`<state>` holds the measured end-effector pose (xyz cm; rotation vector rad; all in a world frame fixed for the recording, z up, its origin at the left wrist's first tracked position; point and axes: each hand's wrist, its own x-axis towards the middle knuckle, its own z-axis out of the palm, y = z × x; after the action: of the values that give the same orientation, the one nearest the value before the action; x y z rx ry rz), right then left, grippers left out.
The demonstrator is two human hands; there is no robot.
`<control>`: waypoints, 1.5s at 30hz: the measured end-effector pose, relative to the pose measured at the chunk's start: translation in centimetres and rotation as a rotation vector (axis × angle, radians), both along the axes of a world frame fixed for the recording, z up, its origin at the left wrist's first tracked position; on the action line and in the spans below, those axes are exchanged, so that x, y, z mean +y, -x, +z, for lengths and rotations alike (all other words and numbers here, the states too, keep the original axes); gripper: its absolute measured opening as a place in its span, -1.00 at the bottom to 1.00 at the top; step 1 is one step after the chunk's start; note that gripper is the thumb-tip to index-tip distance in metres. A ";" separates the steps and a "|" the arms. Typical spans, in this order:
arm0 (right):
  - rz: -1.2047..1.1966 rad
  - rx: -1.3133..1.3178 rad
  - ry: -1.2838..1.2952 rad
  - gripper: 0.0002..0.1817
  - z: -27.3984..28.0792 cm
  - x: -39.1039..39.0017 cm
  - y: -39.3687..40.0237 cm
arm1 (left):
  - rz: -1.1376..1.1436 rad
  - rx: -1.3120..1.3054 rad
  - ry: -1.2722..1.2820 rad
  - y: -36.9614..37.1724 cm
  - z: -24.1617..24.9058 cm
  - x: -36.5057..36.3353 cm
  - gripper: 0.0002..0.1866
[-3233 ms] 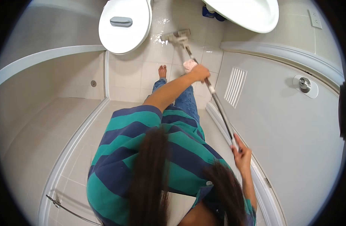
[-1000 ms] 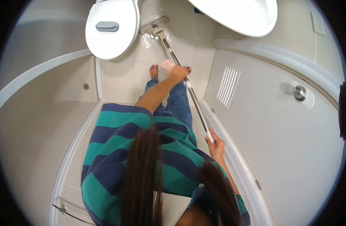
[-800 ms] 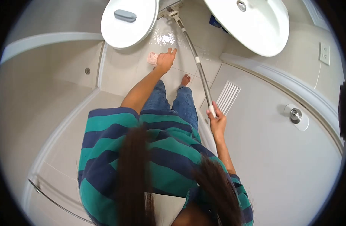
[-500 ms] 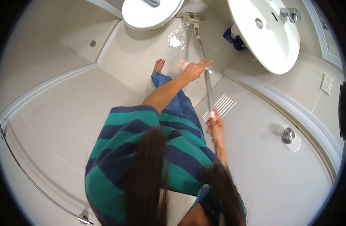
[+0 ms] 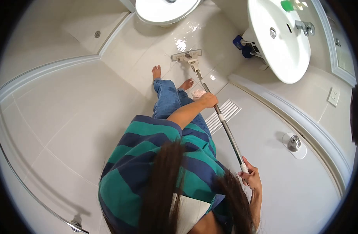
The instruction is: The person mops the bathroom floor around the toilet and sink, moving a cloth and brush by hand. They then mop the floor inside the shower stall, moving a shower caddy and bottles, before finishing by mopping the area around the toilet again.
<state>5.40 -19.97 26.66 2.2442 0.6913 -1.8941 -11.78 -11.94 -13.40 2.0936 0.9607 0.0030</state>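
Note:
I hold a flat mop point(image 5: 231, 137) by its long metal pole, which slants across the floor. My left hand point(image 5: 209, 100) is wrapped round the middle of the pole. Lower down, my right hand point(image 5: 251, 178) is closed on the white grip near the pole's end. The rectangular mop head point(image 5: 186, 55) lies flat on the wet, shiny tiles in front of my bare feet. A pink, fluffy-looking thing point(image 5: 198, 93) sits on the floor just past my left hand, partly hidden by it.
A toilet point(image 5: 165, 11) stands ahead, and a white sink point(image 5: 282, 58) with a green bottle point(image 5: 287, 5) is at the right. Blue containers point(image 5: 241, 45) sit under the sink. The door point(image 5: 303, 187) with its knob point(image 5: 294, 143) and a floor-level vent point(image 5: 223, 116) are nearby.
The mop head has come back from beside the toilet toward my feet. My right hand has drawn back with the pole. My left hand's stretched fingers have closed round it.

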 end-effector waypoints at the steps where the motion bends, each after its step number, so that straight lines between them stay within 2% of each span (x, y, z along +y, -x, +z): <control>1: -0.044 0.037 0.010 -0.29 0.0 0.4 0.3 | 0.022 -0.004 0.022 0.6 0.1 -0.2 -0.82; 4: -0.017 0.100 0.005 -0.25 -0.4 2.4 2.0 | 0.047 -0.013 0.005 3.4 0.6 1.7 -0.84; 6: -0.107 0.097 0.004 -0.22 -0.7 1.9 3.6 | 0.022 -0.014 -0.063 5.7 1.0 2.4 -0.85; 8: -0.193 0.101 -0.026 -0.17 -2.8 -0.4 5.4 | 0.041 -0.073 -0.195 7.7 -0.8 2.2 -0.87; 10: -0.261 0.059 0.022 -0.23 -5.0 -3.4 8.4 | 0.019 -0.190 -0.373 9.6 -3.6 1.8 -0.88; 12: -0.398 0.118 -0.065 -0.31 -8.6 -9.1 10.1 | -0.079 0.024 -0.352 11.2 -3.7 2.2 -0.93; 14: -0.430 0.184 -0.191 -0.34 -9.5 -10.1 13.4 | -0.108 0.180 -0.343 12.1 -3.6 4.8 -0.92; 17: -0.440 0.135 -0.191 -0.31 -9.0 -3.7 18.6 | -0.027 0.261 -0.365 13.4 -3.0 10.1 -0.90; 18: -0.499 0.205 -0.287 -0.30 -9.6 -2.6 19.5 | 0.012 0.246 -0.410 13.8 -2.3 12.2 -0.89; 20: -0.486 0.193 -0.259 -0.32 -10.5 2.5 22.5 | 0.039 0.269 -0.362 13.9 -1.0 14.9 -0.76; 21: -0.376 0.140 -0.313 -0.30 -13.0 4.7 22.8 | 0.058 0.282 -0.337 14.1 -0.3 15.7 -0.68; 22: -0.265 0.087 -0.365 -0.27 -15.8 6.6 22.8 | 0.155 0.227 -0.303 14.4 0.9 15.6 -0.59; 24: -0.228 0.037 -0.468 -0.26 -19.6 10.5 22.1 | 0.356 0.119 -0.249 14.8 3.3 15.0 -0.40; 25: -0.268 0.088 -0.481 -0.26 -20.3 12.1 21.5 | 0.455 0.065 -0.166 15.1 3.9 14.8 -0.23; 26: -0.313 0.137 -0.490 -0.26 -20.8 13.2 20.8 | 0.505 0.063 -0.122 15.5 4.4 14.7 -0.23; 28: -0.372 0.205 -0.493 -0.27 -20.5 13.6 20.0 | 0.605 0.052 -0.014 16.0 5.5 13.8 -0.22; 31: -0.397 0.260 -0.498 -0.29 -18.6 13.0 18.7 | 0.601 0.063 0.037 15.8 6.2 12.9 -0.13; 34: -0.406 0.224 -0.465 -0.28 -13.2 10.0 16.0 | 0.500 0.039 -0.085 14.4 7.3 12.2 -0.05; 37: -0.336 0.112 -0.343 -0.27 -7.7 2.7 12.8 | 0.290 -0.052 -0.172 12.1 8.8 10.8 0.03; 39: -0.281 0.030 -0.277 -0.30 -4.0 -1.5 12.3 | 0.005 -0.188 -0.256 9.0 6.8 8.3 -0.17; 41: -0.195 0.002 -0.266 -0.35 -2.4 -4.9 11.4 | -0.359 -0.150 -0.211 5.0 3.8 4.4 -0.59; 43: -0.131 -0.022 -0.259 -0.37 -2.3 -7.3 10.1 | -0.599 -0.095 -0.146 2.7 2.6 0.7 -0.90; 45: -0.035 -0.069 -0.263 -0.38 -2.7 -8.9 8.7 | -0.499 -0.210 -0.204 1.3 1.6 -2.9 -0.90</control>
<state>-3.33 -28.91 23.97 2.4774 0.9459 -1.8237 -13.06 -14.83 -11.84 2.4138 0.3081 0.0658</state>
